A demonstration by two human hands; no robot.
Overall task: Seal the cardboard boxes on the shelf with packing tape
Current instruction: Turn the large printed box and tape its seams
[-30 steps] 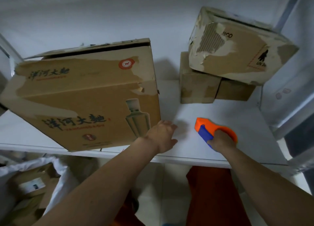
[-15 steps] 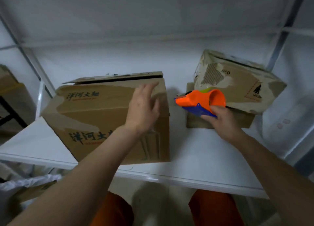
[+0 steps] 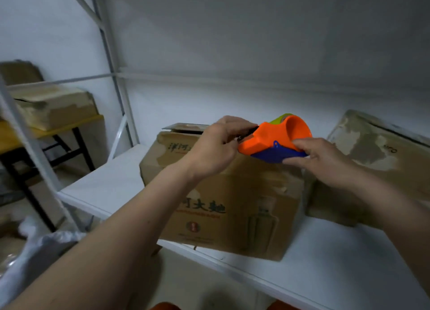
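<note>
Cardboard box point(image 3: 232, 193) now waits as the tape dispenser point(image 3: 274, 139) has risen, right hand point(image 3: 325, 160) holding it, left hand point(image 3: 216, 151) pinching its front end, likely freeing tape.

Two bare forearms raised forward; left hand point(image 3: 215, 150) fingers curled and pinching, right hand point(image 3: 325, 162) fingers curled in a grip.

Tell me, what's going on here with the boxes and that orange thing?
A person is getting ready to tape up cardboard boxes on a white shelf. The right hand holds an orange and blue tape dispenser above the big printed box, and the left hand pinches at its front end, seemingly to pull out tape. The box's top flap looks slightly raised. Another worn box sits to the right.
</note>
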